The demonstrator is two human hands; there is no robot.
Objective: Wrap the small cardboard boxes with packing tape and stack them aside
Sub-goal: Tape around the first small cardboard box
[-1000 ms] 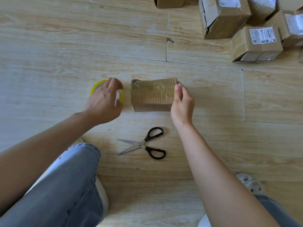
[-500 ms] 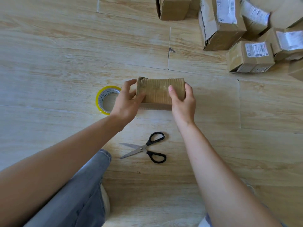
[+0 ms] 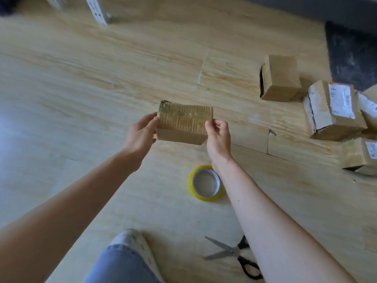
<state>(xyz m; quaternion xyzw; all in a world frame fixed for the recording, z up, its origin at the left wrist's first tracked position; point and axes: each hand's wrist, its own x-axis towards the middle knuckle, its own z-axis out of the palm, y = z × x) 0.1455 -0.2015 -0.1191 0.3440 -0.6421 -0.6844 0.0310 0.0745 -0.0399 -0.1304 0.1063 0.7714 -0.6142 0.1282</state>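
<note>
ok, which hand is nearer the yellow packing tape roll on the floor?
Right. Right hand holds the brown cardboard box just beyond the tape roll; left hand holds its other end, farther left.

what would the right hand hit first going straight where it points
The right hand meets the small cardboard box it pinches; beyond, only bare floor, though depth is unclear.

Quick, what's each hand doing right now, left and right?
Left hand: grips the left end of the cardboard box, lifted off the floor.
Right hand: pinches the box's right end.
</note>
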